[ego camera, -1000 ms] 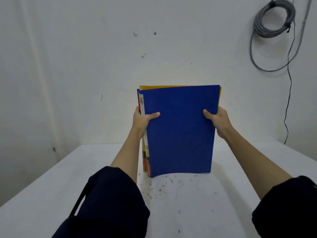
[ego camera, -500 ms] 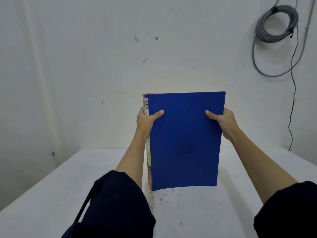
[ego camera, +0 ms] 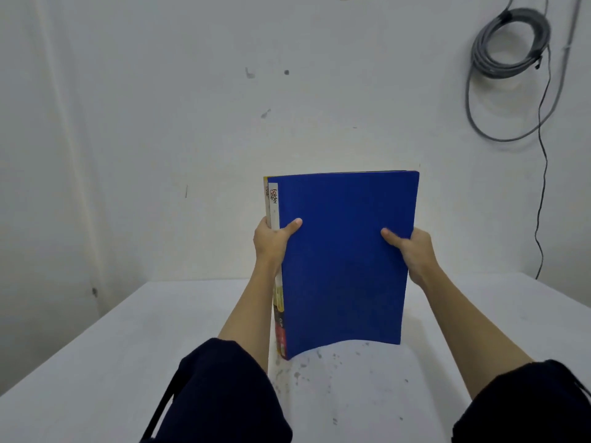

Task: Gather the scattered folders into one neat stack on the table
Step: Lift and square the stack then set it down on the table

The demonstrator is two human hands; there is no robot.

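Folder bundle (ego camera: 345, 260) upright above white table (ego camera: 128, 346), blue cover facing camera. Left hand (ego camera: 271, 241) clamps spine edge, right hand (ego camera: 412, 247) clamps open edge. Light, flexible, likely slippery; grip both sides mid-height.

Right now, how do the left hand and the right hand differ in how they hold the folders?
The left hand grips the spine edge of the folders, where labels show; the right hand grips the plain open edge. The left hand sits slightly higher than the right hand. Both press a thumb on the blue front cover and hold the bundle upright.
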